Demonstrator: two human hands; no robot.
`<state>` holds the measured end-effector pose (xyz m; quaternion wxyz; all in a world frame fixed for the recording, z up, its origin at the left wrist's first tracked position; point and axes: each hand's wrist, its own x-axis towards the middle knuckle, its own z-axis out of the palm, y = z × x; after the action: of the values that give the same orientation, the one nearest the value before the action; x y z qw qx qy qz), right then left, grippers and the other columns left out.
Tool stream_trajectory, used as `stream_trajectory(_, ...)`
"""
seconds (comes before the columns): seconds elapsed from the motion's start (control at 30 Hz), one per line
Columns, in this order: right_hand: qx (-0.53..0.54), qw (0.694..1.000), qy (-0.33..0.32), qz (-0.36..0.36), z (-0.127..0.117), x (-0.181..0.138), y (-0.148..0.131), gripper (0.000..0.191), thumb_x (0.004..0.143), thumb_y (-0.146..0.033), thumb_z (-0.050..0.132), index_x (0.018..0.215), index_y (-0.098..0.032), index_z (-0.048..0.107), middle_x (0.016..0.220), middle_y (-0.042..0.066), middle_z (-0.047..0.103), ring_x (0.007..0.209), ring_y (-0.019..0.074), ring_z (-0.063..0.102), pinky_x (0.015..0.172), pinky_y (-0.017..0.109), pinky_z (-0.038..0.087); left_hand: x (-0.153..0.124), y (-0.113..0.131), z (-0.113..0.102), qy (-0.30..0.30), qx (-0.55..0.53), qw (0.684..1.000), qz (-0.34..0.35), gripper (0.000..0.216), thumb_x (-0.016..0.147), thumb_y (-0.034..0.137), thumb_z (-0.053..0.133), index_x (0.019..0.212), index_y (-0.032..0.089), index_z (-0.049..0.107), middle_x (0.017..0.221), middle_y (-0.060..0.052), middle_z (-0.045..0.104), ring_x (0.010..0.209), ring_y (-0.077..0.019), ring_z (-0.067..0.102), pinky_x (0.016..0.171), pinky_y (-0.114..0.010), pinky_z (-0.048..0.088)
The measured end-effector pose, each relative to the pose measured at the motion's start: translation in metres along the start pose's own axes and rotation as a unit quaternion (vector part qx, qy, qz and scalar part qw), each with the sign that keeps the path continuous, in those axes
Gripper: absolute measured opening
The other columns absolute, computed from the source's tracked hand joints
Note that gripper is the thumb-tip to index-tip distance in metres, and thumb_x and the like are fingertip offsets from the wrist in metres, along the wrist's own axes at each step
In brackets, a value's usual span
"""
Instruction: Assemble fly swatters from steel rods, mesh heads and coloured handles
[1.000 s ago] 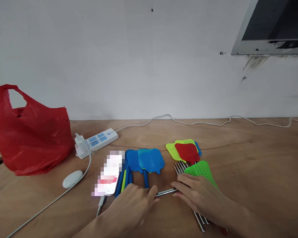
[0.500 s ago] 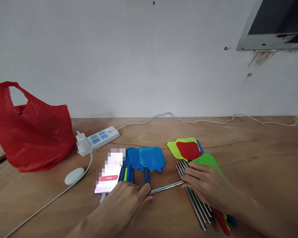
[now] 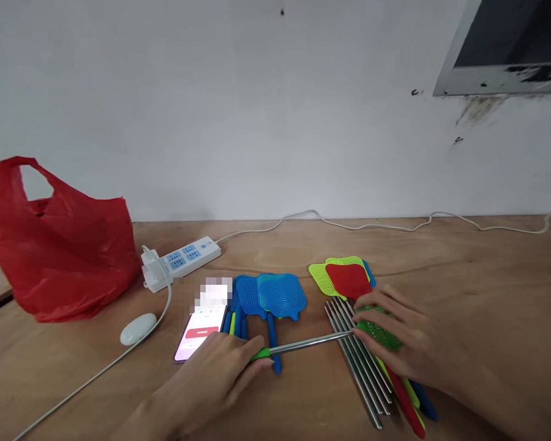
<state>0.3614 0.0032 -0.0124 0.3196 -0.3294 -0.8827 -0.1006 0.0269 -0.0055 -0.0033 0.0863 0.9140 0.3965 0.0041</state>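
My left hand lies on the wooden table with its fingers closed round the green handle end of a fly swatter rod. The metal rod runs right to a green mesh swatter head, which my right hand grips from above. Under my right hand lies a bundle of metal rods with red, green and blue handles. Behind it sits a stack of yellow-green, red and blue swatter heads. A group of blue swatters lies in front of my left hand.
A lit phone lies left of the blue swatters. A white power strip, its cable and a white oval device sit further left. A red plastic bag stands at the far left. A white cable runs along the wall.
The rod has been drawn out longer between my hands. My right hand moved right and closed over the green swatter head; the green handle end now shows at my left fingertips.
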Motion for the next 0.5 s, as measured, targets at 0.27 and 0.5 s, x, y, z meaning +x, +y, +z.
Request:
stream_trajectory(0.27, 0.281, 0.836, 0.083, 0.463, 0.007, -0.014, 0.016, 0.037, 0.088, -0.052, 0.061, 0.116, -0.027, 0.059, 0.103, 0.006, 0.071, 0.08, 0.0254, 0.069, 0.067, 0.039, 0.056, -0.012, -0.008, 0.001, 0.011, 0.002, 1.0, -0.017, 0.064, 0.106, 0.052, 0.006, 0.09, 0.022, 0.059, 0.077, -0.005, 0.066, 0.064, -0.0244, 0.06, 0.058, -0.032, 0.036)
stream_trajectory(0.5, 0.54, 0.616, 0.084, 0.567, 0.012, -0.005, -0.011, 0.05, 0.065, -0.054, 0.085, 0.098, -0.024, 0.061, 0.082, 0.003, 0.075, 0.064, 0.0216, 0.071, 0.055, 0.03, 0.057, -0.007, -0.013, -0.004, 0.002, 0.058, 0.998, 0.001, 0.061, 0.107, 0.046, 0.004, 0.085, 0.022, 0.056, 0.071, -0.005, 0.065, 0.06, -0.0232, 0.06, 0.055, -0.032, 0.035)
